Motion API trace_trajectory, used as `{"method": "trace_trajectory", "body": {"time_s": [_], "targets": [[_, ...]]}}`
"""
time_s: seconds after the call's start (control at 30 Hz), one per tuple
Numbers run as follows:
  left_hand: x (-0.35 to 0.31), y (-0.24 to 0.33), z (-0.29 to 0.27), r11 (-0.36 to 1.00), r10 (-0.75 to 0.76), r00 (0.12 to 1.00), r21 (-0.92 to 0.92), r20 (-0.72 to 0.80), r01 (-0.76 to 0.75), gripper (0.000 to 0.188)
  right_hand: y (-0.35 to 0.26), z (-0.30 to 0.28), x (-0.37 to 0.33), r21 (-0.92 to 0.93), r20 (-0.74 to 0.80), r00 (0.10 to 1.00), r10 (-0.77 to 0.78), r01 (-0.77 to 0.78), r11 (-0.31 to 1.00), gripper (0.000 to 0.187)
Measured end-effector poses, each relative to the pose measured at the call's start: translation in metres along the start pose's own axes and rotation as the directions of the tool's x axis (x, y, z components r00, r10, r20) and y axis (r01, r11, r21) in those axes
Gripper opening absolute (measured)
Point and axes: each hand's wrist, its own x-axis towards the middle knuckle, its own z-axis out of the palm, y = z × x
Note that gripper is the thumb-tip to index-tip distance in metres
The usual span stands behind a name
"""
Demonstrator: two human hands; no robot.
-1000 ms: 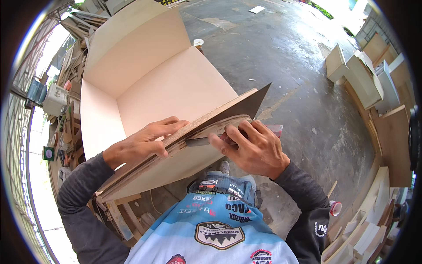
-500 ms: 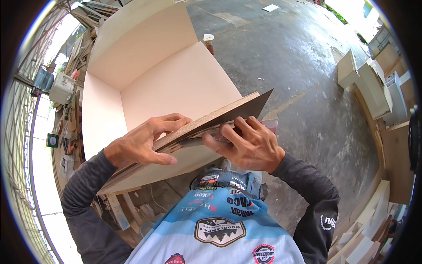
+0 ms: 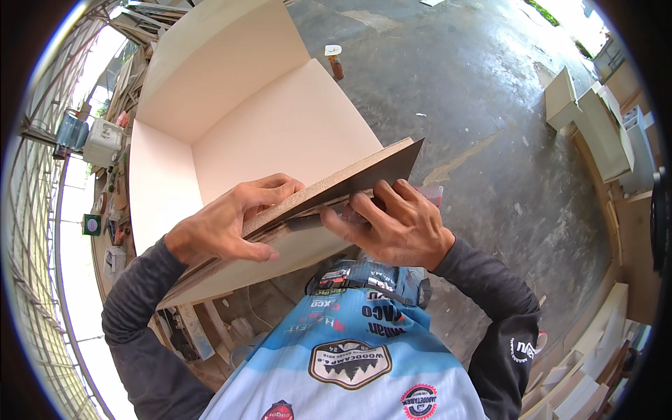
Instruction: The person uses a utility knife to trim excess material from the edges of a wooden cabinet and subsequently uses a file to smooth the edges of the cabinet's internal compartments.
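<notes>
A large box-shaped cabinet carcass [image 3: 280,126] with pale pink inner panels stands open before me. Along its near board, the raw particleboard edge [image 3: 336,175] slants up to the right. A dark brown sheet [image 3: 378,175] lies against that edge and ends in a pointed corner. My left hand [image 3: 227,217] is closed over the board, fingers on the inner side and thumb on the near side. Below the dark sheet, my right hand [image 3: 395,227] curls around a tool with a flat grey blade [image 3: 304,222] and a translucent red end [image 3: 431,194]; its middle is hidden by my fingers.
A jar with a white lid [image 3: 334,59] stands on the grey concrete floor [image 3: 490,203] beyond the cabinet. Pale cabinet boxes [image 3: 595,133] and stacked boards [image 3: 588,343] line the right side. Shelves with a white container [image 3: 103,142] and scraps run along the metal lattice at left.
The view has shifted slightly, so the floor and surroundings sit a little differently. Both hands keep nearly the same place and grip along the board edge.
</notes>
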Motion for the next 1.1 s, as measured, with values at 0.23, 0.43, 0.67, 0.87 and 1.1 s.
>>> {"method": "trace_trajectory", "body": {"time_s": [0.23, 0.43, 0.67, 0.87, 1.1], "targets": [[0.008, 0.001, 0.003, 1.000, -0.012, 1.000, 0.012, -0.006, 0.012, 0.078, 0.004, 0.004, -0.010, 0.041, 0.017, 1.000, 0.016, -0.017, 0.999, 0.043], [0.011, -0.005, 0.003, 1.000, 0.002, 1.000, 0.025, 0.006, -0.002, 0.080, 0.007, 0.011, -0.020, 0.087, -0.003, 0.999, 0.047, -0.046, 0.995, 0.046], [0.017, -0.001, 0.004, 1.000, -0.013, 1.000, 0.004, 0.009, 0.013, 0.076, 0.007, 0.012, -0.022, 0.091, -0.017, 0.997, 0.078, -0.076, 0.993, 0.057], [0.018, -0.004, 0.004, 1.000, -0.013, 1.000, 0.004, 0.008, 0.013, 0.072, 0.011, 0.014, -0.028, 0.115, -0.002, 0.997, 0.083, -0.083, 0.990, 0.059], [0.022, 0.001, 0.002, 1.000, -0.011, 0.999, 0.005, 0.032, 0.011, 0.070, 0.012, 0.017, -0.032, 0.108, -0.007, 0.995, 0.097, -0.096, 0.990, 0.056]]}}
